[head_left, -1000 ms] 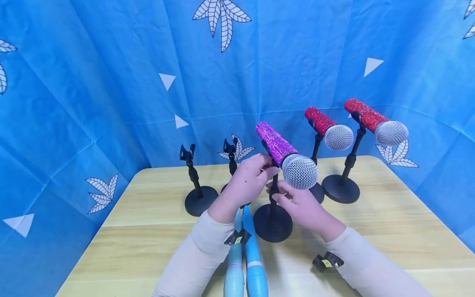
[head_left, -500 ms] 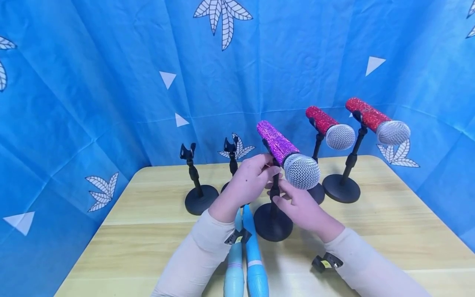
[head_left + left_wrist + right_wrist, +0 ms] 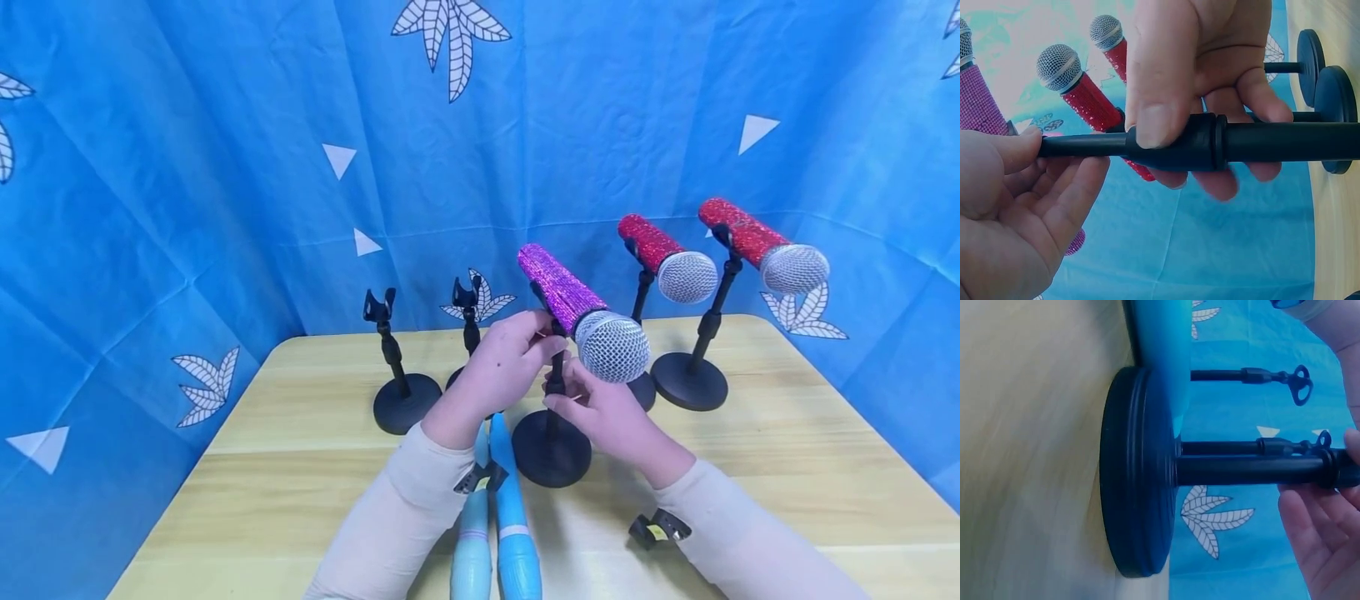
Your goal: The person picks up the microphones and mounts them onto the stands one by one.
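Observation:
A purple glittery microphone with a silver mesh head lies tilted in the clip of a black desktop stand. My left hand pinches the thin upper rod just below the clip. Lower down, my right hand grips the thicker collar, its thumb on one side and fingers behind. The round base rests flat on the table in the right wrist view. The clip itself is partly hidden behind my left fingers and the microphone.
Two red glittery microphones, a nearer-centre one and a far-right one, sit on stands at right. Two stands with bare clips, one at far left and another, stand at left. Two blue bottle-shaped objects lie below my left forearm.
The purple microphone's mesh head has shifted very slightly to the right. My right thumb and fingers have moved a little at the collar. Both hands keep their hold on the stand.

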The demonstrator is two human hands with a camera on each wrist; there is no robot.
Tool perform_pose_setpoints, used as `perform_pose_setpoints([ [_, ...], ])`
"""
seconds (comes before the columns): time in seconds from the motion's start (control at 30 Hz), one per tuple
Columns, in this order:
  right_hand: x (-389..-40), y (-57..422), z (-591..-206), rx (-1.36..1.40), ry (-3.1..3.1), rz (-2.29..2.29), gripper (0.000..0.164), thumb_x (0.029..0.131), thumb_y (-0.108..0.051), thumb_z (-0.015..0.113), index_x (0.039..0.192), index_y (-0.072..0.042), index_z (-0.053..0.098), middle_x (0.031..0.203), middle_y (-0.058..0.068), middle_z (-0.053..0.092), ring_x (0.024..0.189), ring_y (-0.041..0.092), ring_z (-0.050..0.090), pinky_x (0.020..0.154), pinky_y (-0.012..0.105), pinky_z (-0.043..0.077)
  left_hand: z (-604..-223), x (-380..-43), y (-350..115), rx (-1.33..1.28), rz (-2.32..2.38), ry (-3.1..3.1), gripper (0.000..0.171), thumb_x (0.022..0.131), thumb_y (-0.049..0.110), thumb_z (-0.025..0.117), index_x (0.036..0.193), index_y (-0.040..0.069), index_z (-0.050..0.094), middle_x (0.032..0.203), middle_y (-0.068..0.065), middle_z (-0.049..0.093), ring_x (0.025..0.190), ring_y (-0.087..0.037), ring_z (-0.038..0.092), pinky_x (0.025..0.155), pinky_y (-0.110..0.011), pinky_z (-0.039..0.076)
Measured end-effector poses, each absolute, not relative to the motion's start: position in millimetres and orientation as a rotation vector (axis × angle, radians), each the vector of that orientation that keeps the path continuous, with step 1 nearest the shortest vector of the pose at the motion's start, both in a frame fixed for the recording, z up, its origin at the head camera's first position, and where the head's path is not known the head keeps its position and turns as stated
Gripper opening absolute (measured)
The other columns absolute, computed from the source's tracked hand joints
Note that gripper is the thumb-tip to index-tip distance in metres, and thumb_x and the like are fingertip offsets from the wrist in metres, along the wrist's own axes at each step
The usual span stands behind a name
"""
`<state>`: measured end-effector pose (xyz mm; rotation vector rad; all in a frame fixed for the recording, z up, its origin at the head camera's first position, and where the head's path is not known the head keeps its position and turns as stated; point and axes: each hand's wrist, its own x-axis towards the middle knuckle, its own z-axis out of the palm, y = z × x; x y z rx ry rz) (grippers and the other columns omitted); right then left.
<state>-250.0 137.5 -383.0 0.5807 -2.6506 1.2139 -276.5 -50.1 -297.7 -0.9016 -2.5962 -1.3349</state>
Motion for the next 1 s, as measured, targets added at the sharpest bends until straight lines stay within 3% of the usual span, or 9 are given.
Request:
perform_pose_setpoints([
  [0.13, -248.1, 138.9, -381.9, 0.631, -2.622, 1.176, 0.017, 0.1, -0.029, 0.063, 0.113, -0.019, 0.063, 0.102, -0.003, 0.069, 0.087, 0.013, 0.067, 0.076, 0.036, 0.055, -298.4, -276.2, -50.8, -0.898, -1.36, -2.596, 0.007, 0.104, 0.021, 0.059, 0.103, 0.017, 0.064, 0.092, 0.004, 0.061, 0.084, -0.014, 0.057, 0.07, -0.033, 0.052],
  [0.27, -247.2, 139.3, -380.3, 0.624, -2.6, 1.144, 0.005, 0.1, -0.026, 0.065, 0.1, -0.024, 0.061, 0.084, -0.008, 0.062, 0.072, 0.013, 0.058, 0.061, 0.031, 0.047, -297.6, -276.6, -49.8, -0.906, -1.364, -2.595, 0.007, 0.104, 0.021, 0.06, 0.104, 0.016, 0.065, 0.093, 0.005, 0.062, 0.084, -0.013, 0.059, 0.071, -0.032, 0.053],
  [0.37, -249.9, 138.1, -381.6, 0.569, -2.606, 1.198, 0.02, 0.097, -0.032, 0.069, 0.092, -0.023, 0.052, 0.073, -0.007, 0.049, 0.063, 0.014, 0.047, 0.055, 0.028, 0.038, -296.7, -277.6, -49.3, -0.906, -1.347, -2.593, 0.007, 0.104, 0.02, 0.06, 0.105, 0.016, 0.066, 0.093, 0.005, 0.062, 0.085, -0.013, 0.059, 0.072, -0.032, 0.053],
  [0.47, -254.7, 136.1, -383.9, 0.539, -2.583, 1.309, 0.033, 0.093, -0.035, 0.075, 0.088, -0.018, 0.048, 0.074, -0.001, 0.043, 0.067, 0.018, 0.046, 0.059, 0.03, 0.039, -296.6, -278.1, -49.5, -0.905, -1.346, -2.595, 0.008, 0.103, 0.02, 0.061, 0.107, 0.017, 0.066, 0.096, 0.006, 0.062, 0.088, -0.012, 0.06, 0.075, -0.032, 0.053],
  [0.6, -254.8, 135.1, -386.2, 0.521, -2.612, 1.337, 0.032, 0.092, -0.038, 0.075, 0.097, -0.015, 0.054, 0.09, 0.002, 0.057, 0.08, 0.016, 0.06, 0.072, 0.035, 0.05, -298.4, -277.4, -50.4, -0.896, -1.344, -2.607, 0.009, 0.104, 0.021, 0.06, 0.109, 0.016, 0.066, 0.097, 0.007, 0.063, 0.089, -0.011, 0.061, 0.076, -0.032, 0.053],
  [0.77, -249.4, 135.9, -385.4, 0.595, -2.659, 1.216, 0.023, 0.099, -0.033, 0.065, 0.118, -0.021, 0.062, 0.113, -0.001, 0.069, 0.092, 0.013, 0.069, 0.081, 0.04, 0.056, -300.9, -276.8, -51.5, -0.894, -1.393, -2.614, 0.008, 0.104, 0.022, 0.06, 0.106, 0.017, 0.065, 0.093, 0.004, 0.062, 0.083, -0.017, 0.063, 0.071, -0.032, 0.053],
  [0.9, -247.6, 137.1, -381.5, 0.599, -2.658, 1.167, 0.008, 0.1, -0.03, 0.063, 0.103, -0.023, 0.059, 0.097, -0.005, 0.064, 0.081, 0.015, 0.062, 0.068, 0.036, 0.052, -300.7, -277.5, -51.2, -0.904, -1.397, -2.609, 0.006, 0.104, 0.022, 0.06, 0.104, 0.018, 0.065, 0.093, 0.005, 0.061, 0.083, -0.016, 0.06, 0.068, -0.032, 0.053],
  [1.0, -248.1, 136.7, -378.3, 0.543, -2.712, 1.174, 0.017, 0.1, -0.039, 0.063, 0.099, -0.026, 0.053, 0.086, -0.004, 0.058, 0.073, 0.017, 0.055, 0.062, 0.034, 0.045, -299.7, -278.9, -51.4, -0.918, -1.36, -2.601, 0.005, 0.104, 0.022, 0.06, 0.103, 0.019, 0.064, 0.093, 0.006, 0.061, 0.084, -0.013, 0.057, 0.068, -0.031, 0.053],
])
